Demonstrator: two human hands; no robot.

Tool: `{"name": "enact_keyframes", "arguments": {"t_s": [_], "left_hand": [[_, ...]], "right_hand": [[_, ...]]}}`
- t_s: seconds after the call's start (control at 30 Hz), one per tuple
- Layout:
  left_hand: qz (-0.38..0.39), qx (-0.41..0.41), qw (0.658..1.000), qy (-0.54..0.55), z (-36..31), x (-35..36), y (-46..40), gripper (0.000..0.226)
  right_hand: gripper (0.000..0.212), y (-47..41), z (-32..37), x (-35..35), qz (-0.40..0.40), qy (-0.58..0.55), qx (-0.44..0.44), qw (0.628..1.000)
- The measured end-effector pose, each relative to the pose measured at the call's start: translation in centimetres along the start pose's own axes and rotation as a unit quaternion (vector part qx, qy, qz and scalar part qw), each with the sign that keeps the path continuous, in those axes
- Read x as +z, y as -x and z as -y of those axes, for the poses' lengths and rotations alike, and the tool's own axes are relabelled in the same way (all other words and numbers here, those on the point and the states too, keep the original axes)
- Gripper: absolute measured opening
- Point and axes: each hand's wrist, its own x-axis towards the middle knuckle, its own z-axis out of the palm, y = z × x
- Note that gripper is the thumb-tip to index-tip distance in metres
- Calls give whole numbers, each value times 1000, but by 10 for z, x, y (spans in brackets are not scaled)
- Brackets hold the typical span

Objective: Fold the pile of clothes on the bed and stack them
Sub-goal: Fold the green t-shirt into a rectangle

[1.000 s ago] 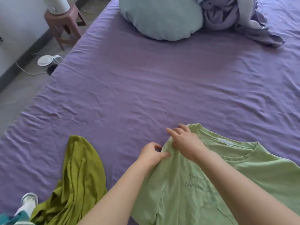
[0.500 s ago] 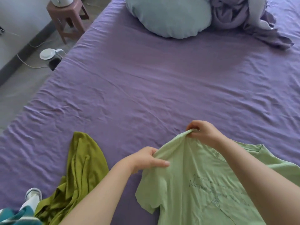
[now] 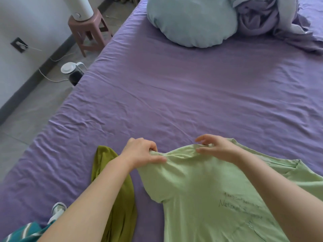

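Observation:
A light green T-shirt (image 3: 206,193) with dark printed writing lies front-up on the purple bed sheet (image 3: 174,95) at the near right. My left hand (image 3: 141,151) grips the shirt's left sleeve edge, lifted off the sheet. My right hand (image 3: 216,147) pinches the shoulder seam a little to the right, with the index finger raised. An olive green garment (image 3: 115,189) lies crumpled at the near left, partly under my left forearm. A teal and white striped piece (image 3: 26,233) shows at the bottom left corner.
A pale blue pillow (image 3: 192,21) and a bunched purple blanket (image 3: 265,18) lie at the head of the bed. Left of the bed stand a pink stool (image 3: 87,32) with a white appliance, a kettle (image 3: 73,72) on the floor, and cables.
My hands have moved apart along the shirt's shoulder, the left going left with the sleeve. The camera has tilted, showing more of the floor and stool.

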Motion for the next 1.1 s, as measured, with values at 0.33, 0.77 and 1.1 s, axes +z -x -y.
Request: {"name": "enact_keyframes", "arguments": {"t_s": [0.33,0.77,1.1], "left_hand": [[-15,-84,992,-94,35,4,2,30],[-33,-96,970,222,56,18,4,29],[58,-135,925,350,47,43,25,32]], "right_hand": [[28,-18,6,51,-126,235,22,963],[32,-8,17,66,-303,180,1,936],[74,35,-14,153,-145,311,-6,939]]}}
